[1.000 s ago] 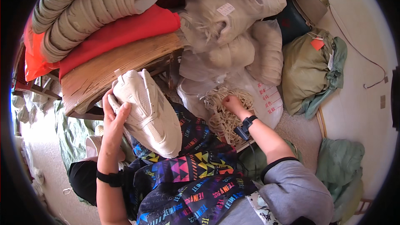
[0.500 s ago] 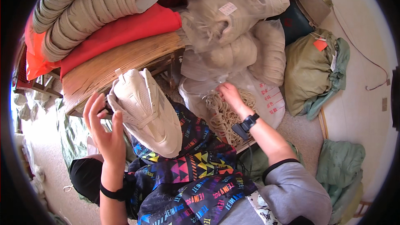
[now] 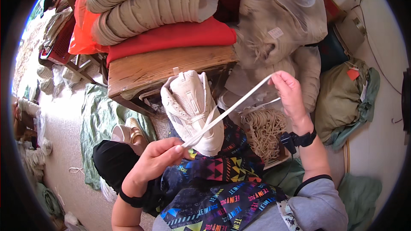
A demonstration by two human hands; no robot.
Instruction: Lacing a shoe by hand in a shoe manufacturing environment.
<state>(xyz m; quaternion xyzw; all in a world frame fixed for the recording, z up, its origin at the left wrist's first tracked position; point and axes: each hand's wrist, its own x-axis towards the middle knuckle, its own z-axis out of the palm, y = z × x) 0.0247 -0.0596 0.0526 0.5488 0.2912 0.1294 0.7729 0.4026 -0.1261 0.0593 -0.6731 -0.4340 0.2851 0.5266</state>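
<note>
A cream shoelace [image 3: 246, 99] is drawn out slantwise between my two hands, and a short piece of lace shows below the right one. My left hand [image 3: 160, 158], closed, pinches the lace low, beside the toe of a cream sneaker [image 3: 188, 98]. Higher up and to the right, my right hand [image 3: 289, 92] grips the lace between thumb and fingers. The sneaker rests on my lap with its toe toward me, on a dark patterned apron [image 3: 222, 194]. Some lace lies across its front.
A box of bundled laces [image 3: 265, 132] is right of my lap. Ahead stands a wooden bench [image 3: 171, 70] bearing red cloth [image 3: 171, 38] and stacked beige shoe parts [image 3: 154, 15]. Clear bags of shoe parts [image 3: 278, 13] and an olive sack [image 3: 340, 98] stand right. Green sheeting [image 3: 96, 119] covers floor at left.
My right hand has risen from the lace box with a shoelace. My left hand has gone from open beside the sneaker to pinching the lace near its toe. The view has shifted leftward.
</note>
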